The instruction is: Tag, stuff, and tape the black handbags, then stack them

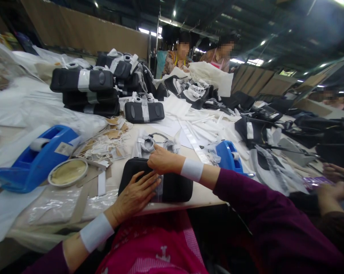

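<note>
A black bag (177, 188) lies at the table's front edge, with a strip of clear wrap or tape (159, 190) down its middle. Flat on its front face rests my left hand (139, 190), fingers stretched out. My right hand (163, 160) is closed just above it, over the bag's upper edge; what its fingers pinch, if anything, is hidden. Behind the knuckles stand the bag's handle fittings, wrapped in pale material (146, 143). Both wrists wear white bands.
Blue tape dispensers stand left (43, 160) and right (229, 156). A round tin (68, 172) and a heap of strung tags (103, 146) lie left. Wrapped black bags (83, 80) are stacked behind. Two co-workers stand beyond; another person's hands (332, 194) are at right.
</note>
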`<state>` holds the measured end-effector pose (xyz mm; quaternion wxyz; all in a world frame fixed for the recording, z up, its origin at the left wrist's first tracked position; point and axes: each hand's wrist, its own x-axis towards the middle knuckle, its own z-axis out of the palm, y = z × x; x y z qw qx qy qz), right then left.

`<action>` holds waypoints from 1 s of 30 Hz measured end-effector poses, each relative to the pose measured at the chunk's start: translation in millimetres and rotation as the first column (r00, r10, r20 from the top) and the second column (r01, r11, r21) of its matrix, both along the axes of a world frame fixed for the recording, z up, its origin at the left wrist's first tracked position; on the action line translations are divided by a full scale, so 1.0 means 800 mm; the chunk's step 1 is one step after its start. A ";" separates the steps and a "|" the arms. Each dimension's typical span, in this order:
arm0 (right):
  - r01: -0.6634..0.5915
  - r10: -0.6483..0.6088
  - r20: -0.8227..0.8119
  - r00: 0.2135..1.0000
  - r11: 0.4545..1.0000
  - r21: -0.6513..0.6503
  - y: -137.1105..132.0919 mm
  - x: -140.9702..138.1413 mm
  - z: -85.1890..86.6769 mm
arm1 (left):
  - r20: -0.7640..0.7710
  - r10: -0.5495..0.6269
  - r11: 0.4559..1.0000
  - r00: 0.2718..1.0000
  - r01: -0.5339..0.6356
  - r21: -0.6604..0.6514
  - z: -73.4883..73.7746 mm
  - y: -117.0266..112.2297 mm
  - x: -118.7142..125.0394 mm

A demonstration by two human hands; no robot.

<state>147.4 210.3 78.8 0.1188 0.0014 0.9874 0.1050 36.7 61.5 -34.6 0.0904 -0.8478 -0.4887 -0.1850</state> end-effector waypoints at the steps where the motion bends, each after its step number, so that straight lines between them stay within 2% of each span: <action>1: 0.003 -0.003 -0.007 1.000 1.000 0.018 -0.002 -0.001 0.001 | 0.002 0.001 1.000 1.000 -0.001 0.004 0.001 0.000 0.000; 7: -0.038 0.038 0.000 0.999 0.997 0.071 -0.004 -0.006 -0.004 | -0.008 0.004 1.000 1.000 -0.004 0.010 0.004 0.001 0.001; 12: -0.119 0.127 -0.084 0.988 0.989 0.093 0.003 -0.002 -0.017 | 0.025 0.003 1.000 1.000 -0.003 0.014 0.006 0.003 0.004; 16: -0.139 0.157 -0.158 0.975 0.983 0.120 0.009 0.003 -0.019 | 0.040 0.006 1.000 0.999 -0.006 0.006 0.008 0.003 0.006; 22: 0.022 -0.005 -0.148 0.989 0.993 0.118 0.047 -0.014 -0.020 | 0.024 0.005 1.000 1.000 -0.006 0.020 0.009 0.003 0.006; 26: 0.064 -0.064 -0.049 0.997 0.998 0.012 0.081 -0.036 -0.028 | -0.011 0.015 1.000 1.000 -0.015 0.027 0.008 0.004 0.006; 30: 0.269 -0.264 0.055 0.963 0.956 -0.116 0.101 -0.049 -0.032 | -0.053 0.038 0.999 0.998 -0.038 0.011 0.008 0.003 0.006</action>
